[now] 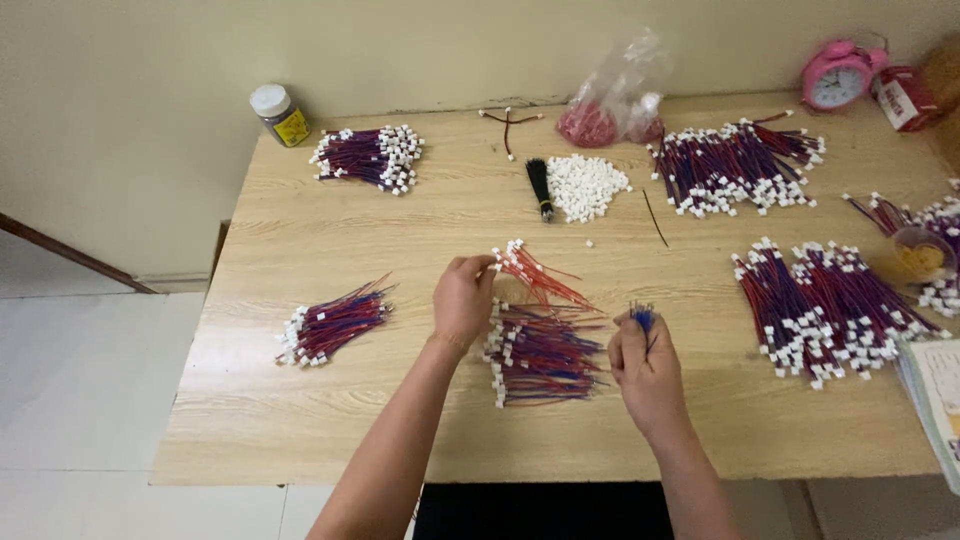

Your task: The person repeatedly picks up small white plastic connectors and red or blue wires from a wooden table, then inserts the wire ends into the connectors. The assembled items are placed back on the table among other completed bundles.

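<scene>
While both hands are kept over the middle of the wooden table (300, 250), the scene is read from the left edge. A small jar (279, 113) with a white lid is stood at the far left corner against the wall, and just right of it a bundle of red and blue wires (368, 157) with white plugs is laid. Nearer the front edge, a second bundle (330, 327) is spread like a fan. The left hand (462, 300) is closed around a small bunch of red wires (535, 277), pinched at the plug end and raised a little off the board. Directly below and between the hands a loose pile of wires (540, 355) is laid on the table. The right hand (645, 370) is closed on a thin tuft of blue wire ends (642, 317), held upright between the fingertips. Further back, a black bundle (540, 187) is placed touching a heap of white plugs (587, 186), with a clear plastic bag (615, 105) behind. Larger wire heaps (830, 310) are seen at the right, and a pink alarm clock (838, 75) is stood at the far right corner.
</scene>
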